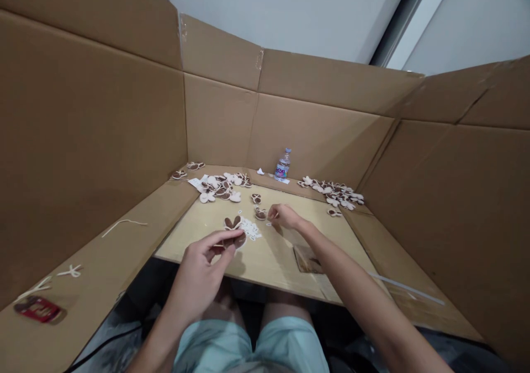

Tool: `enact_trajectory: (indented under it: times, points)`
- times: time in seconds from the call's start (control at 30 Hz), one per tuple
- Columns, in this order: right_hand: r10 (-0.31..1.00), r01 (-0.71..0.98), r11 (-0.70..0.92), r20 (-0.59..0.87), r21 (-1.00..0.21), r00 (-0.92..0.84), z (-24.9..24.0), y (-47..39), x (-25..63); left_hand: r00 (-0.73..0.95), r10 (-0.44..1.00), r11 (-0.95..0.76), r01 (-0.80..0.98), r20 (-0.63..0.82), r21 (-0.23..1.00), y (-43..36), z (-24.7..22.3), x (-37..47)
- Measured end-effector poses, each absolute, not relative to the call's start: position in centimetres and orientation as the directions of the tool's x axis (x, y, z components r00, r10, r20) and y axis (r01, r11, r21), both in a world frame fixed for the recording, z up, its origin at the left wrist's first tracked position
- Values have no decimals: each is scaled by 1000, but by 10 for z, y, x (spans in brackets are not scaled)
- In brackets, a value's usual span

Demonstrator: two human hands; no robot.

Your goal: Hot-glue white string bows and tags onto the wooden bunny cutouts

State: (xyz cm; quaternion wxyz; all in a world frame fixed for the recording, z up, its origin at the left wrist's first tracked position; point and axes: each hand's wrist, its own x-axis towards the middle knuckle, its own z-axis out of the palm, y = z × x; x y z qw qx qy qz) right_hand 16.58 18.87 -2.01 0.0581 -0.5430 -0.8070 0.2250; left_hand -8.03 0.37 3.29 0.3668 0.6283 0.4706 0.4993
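My left hand [209,260] pinches a brown, rabbit-shaped felt piece [239,241] between thumb and fingers, above the front of the table. Its two brown ears with pale edging point away from me. Just beyond it lies a loose heap of small white tags [250,229]. To the right, my right hand [284,217] is low over the tabletop with its fingertips pressed together; whatever they hold is too small to make out. A brown piece with a pale bow [260,213] lies close to those fingertips, and a similar bowed piece [255,198] rests behind it.
Piles of brown and white felt pieces lie at the back left [223,185] and back right [337,192]. A water bottle [283,165] stands against the cardboard wall [318,136]. A flat brown square [307,259] is under my right forearm. At far left lies a red packet [39,309].
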Motion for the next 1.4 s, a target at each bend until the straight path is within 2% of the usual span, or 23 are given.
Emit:
enact_trajectory:
  times: [0.17, 0.33, 0.57, 0.73, 0.9, 1.07, 1.2, 1.3, 1.4]
  points:
    - [905, 874, 279, -194, -398, -378, -21, 191, 165, 13, 939, -325, 352, 343, 878, 5, 31, -79]
    - [896, 882, 282, -225, -379, -383, -18, 191, 159, 37, 932, -344, 401, 360, 849, 5, 30, -77]
    - [886, 897, 290, -262, -333, -383, -18, 194, 152, 43, 926, -359, 411, 376, 838, 7, 30, -75]
    - [886, 880, 318, -221, -352, -408, -20, 185, 147, 40, 927, -361, 363, 373, 859, 8, 29, -74]
    - [881, 806, 384, -83, -450, -466, -6, 167, 148, 38, 926, -367, 323, 376, 872, 7, 28, -74]
    - [873, 657, 466, 189, -593, -449, 16, 124, 146, 48, 919, -391, 253, 392, 885, 2, 32, -71]
    - [835, 498, 539, 349, -679, -426, 29, 69, 138, 56, 911, -410, 239, 409, 880, -4, 35, -68]
    - [832, 272, 548, 479, -791, -281, 32, 28, 129, 70, 907, -419, 257, 416, 871, -9, 37, -66]
    - [853, 182, 521, 518, -834, -69, 31, -1, 121, 90, 900, -434, 276, 427, 857, -13, 38, -64]
